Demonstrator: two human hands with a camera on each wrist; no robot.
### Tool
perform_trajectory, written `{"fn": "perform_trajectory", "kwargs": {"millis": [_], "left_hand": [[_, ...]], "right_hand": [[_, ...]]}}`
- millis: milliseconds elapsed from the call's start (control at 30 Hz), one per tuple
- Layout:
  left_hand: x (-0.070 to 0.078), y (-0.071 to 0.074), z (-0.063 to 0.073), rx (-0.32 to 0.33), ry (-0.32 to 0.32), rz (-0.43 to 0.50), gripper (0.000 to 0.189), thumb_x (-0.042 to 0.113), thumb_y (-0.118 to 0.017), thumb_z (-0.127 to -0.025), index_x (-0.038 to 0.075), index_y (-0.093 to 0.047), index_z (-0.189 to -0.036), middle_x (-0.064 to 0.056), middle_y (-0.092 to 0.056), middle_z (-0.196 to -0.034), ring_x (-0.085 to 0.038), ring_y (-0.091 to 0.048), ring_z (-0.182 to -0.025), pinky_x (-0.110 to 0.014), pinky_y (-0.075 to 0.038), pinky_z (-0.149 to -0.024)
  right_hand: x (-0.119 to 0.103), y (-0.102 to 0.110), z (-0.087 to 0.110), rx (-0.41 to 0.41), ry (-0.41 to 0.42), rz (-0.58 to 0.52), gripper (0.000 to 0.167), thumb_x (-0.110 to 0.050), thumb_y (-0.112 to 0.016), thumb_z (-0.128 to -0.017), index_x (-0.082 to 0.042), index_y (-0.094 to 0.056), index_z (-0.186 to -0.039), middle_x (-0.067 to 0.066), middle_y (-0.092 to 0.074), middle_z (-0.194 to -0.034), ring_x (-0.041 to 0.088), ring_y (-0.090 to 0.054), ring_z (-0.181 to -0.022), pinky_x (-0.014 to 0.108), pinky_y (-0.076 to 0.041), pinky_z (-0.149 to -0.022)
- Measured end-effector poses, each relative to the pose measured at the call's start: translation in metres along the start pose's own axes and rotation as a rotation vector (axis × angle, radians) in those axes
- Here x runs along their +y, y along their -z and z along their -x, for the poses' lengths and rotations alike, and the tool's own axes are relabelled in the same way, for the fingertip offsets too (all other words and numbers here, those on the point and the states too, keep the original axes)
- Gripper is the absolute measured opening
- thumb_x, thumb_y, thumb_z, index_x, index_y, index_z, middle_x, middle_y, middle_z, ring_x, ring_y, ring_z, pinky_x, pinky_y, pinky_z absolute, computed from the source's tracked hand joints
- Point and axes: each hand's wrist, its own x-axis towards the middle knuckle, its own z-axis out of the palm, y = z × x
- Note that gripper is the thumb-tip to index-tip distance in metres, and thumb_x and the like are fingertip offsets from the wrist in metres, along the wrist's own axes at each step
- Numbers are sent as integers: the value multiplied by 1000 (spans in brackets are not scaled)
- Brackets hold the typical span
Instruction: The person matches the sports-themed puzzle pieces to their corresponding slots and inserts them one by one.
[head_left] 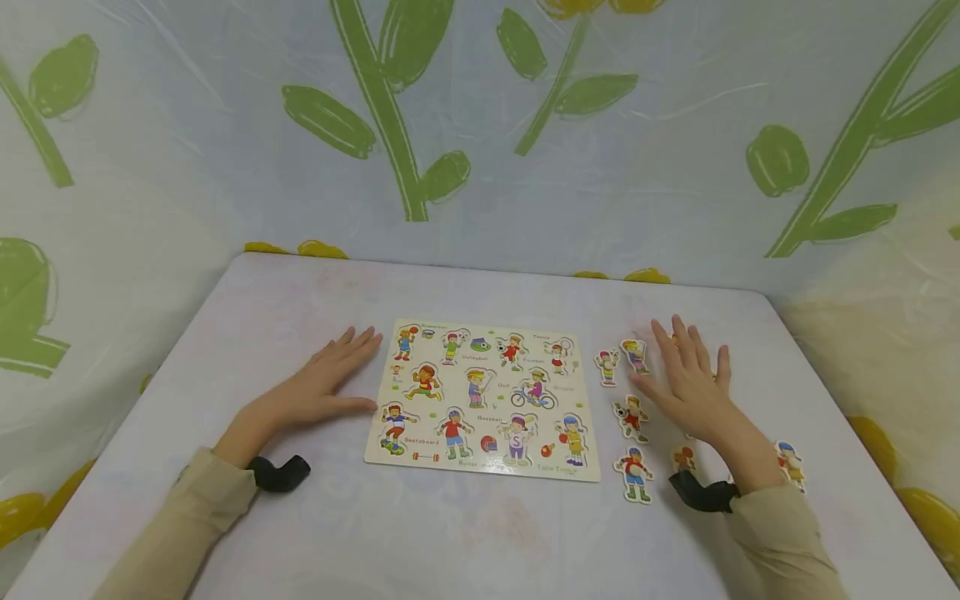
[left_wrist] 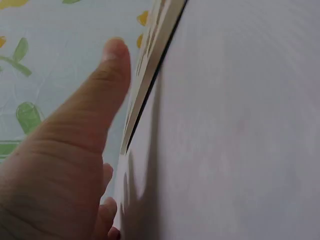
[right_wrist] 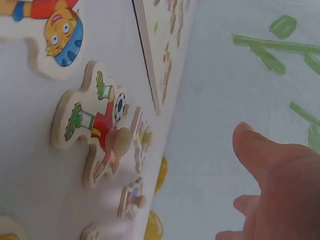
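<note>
A wooden puzzle board printed with children playing sports lies on the table. By its left edge is my left hand, fingers straight and thumb out; the left wrist view shows the thumb close to the board's side, and contact is unclear. My right hand, fingers spread, is above loose knobbed puzzle pieces and holds nothing. Nearby lie a football player piece, a golfer piece, a volleyball piece and a roller skater piece. The right hand and wrist partly hide other pieces.
A blue-capped piece lies right of the right wrist, and a partly covered piece beside the black wrist device. Another black device is on the left wrist. A leaf-patterned sheet hangs behind the white table.
</note>
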Motion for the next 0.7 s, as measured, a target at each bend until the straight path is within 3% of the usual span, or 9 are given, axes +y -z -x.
{"fn": "perform_trajectory", "kwargs": {"millis": [133, 233, 367, 467, 533, 700], "left_hand": [[-1, -6, -8, 10, -74, 29, 98, 62, -68, -84, 21, -20, -160, -2, -11, -166, -30, -1, -152, -50, -4, -123], [-2, -11, -14, 23, -125, 0, 99, 61, -71, -82, 16, -26, -158, -8, -14, -165, -33, -4, -152, -50, -6, -123], [-2, -15, -16, 35, -153, -33, 101, 61, -74, -79, 13, -30, -157, -10, -18, -164, -34, -7, -151, -50, -8, -123], [-1, -15, -16, 43, -166, -36, 103, 61, -75, -77, 12, -32, -156, -10, -21, -164, -34, -8, -151, -51, -8, -123], [-1, -14, -16, 51, -181, -38, 104, 62, -75, -76, 10, -32, -156, -12, -22, -163, -35, -9, -151, -52, -8, -122], [-2, -13, -16, 62, -201, -27, 113, 66, -78, -69, 8, -34, -155, -13, -24, -162, -37, -12, -150, -54, -10, -121]], "right_hand": [[-4, -2, -6, 7, 9, -35, 86, -48, -51, -100, -11, -2, -160, 25, 6, -163, 43, 13, -148, 65, 24, -109], [-7, -3, -10, 12, 23, -61, 85, -45, -52, -100, -9, -4, -160, 27, 4, -162, 46, 9, -148, 65, 23, -110], [-11, -5, -17, 32, 55, -116, 83, -42, -54, -100, -4, -8, -159, 28, -3, -162, 47, 0, -148, 63, 20, -112], [-14, -9, -23, 84, 81, -177, 78, -36, -56, -100, 1, -17, -156, 30, -16, -159, 48, -12, -146, 63, 10, -117], [-15, -14, -25, 120, 82, -238, 73, -32, -58, -100, 3, -24, -154, 30, -25, -156, 49, -21, -143, 65, -3, -117], [-17, -25, -28, 159, 32, -362, 61, -26, -61, -99, 3, -38, -148, 27, -41, -147, 47, -37, -135, 67, -36, -104]]}}
